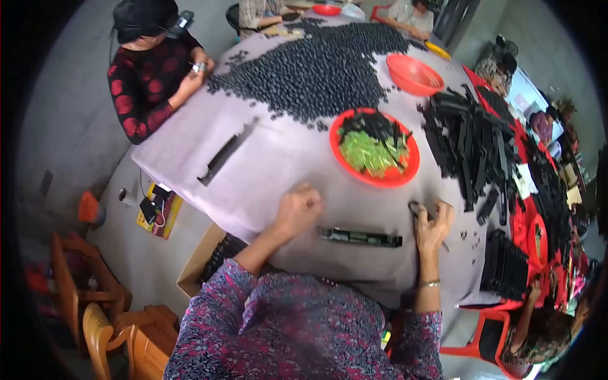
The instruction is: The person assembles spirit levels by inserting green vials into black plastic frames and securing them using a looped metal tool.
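My left hand is closed over the cloth-covered table, its fingertips pressed together. Whatever it may pinch is too small to make out. To the right, my right hand is curled around a slim tool with a dark loop; a thin pointed end shows below the palm, and its exact kind is unclear. Between and slightly below the hands lies a long black plastic strip-shaped housing, with greenish parts along its channel. Beyond the hands sits a red basin holding green pieces and black strips.
A large heap of small black round parts covers the far table. One black strip lies at left. Black housings pile up at right, near a red basket and a stack. A co-worker sits at far left.
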A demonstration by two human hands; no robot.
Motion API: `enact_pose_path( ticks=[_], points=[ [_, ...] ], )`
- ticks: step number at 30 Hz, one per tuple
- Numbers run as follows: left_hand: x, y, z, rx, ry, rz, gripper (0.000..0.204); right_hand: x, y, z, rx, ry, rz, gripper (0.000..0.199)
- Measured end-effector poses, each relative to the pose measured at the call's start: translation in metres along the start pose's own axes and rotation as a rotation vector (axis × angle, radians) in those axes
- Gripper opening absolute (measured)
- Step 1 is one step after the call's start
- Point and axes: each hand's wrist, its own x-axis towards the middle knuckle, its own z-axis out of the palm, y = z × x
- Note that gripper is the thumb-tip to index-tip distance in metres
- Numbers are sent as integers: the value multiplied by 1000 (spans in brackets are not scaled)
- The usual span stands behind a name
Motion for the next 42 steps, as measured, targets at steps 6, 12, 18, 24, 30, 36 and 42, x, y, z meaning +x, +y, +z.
enact_pose_path(
  ticks=[6, 12, 18, 24, 30, 36, 42],
  points=[
    [-1, -3, -12, 5, 119, 166, 21, -15, 10, 20, 158, 52, -235, 11],
    [4, 3, -9, -1, 105, 124, 21, -12, -8, 10, 84, -233, -214, 9],
    [4, -2, -11, 11, 66, 137, 19, -11, -6, 13, 152, -259, -184, 10],
    [1, 0, -9, 10, 79, 115, 19, -13, 2, 17, 136, -211, -129, 10],
    [3, 0, -11, -3, 94, 125, 19, -8, 4, 6, 408, -192, 122, 50],
    [-1, 0, -9, 7, 105, 139, 19, -11, 8, 2, 213, -211, 14, 70],
    [-1, -1, -4, -10, 85, 143, 17, -15, 8, 0, 198, -168, 2, 67]
  ],
)
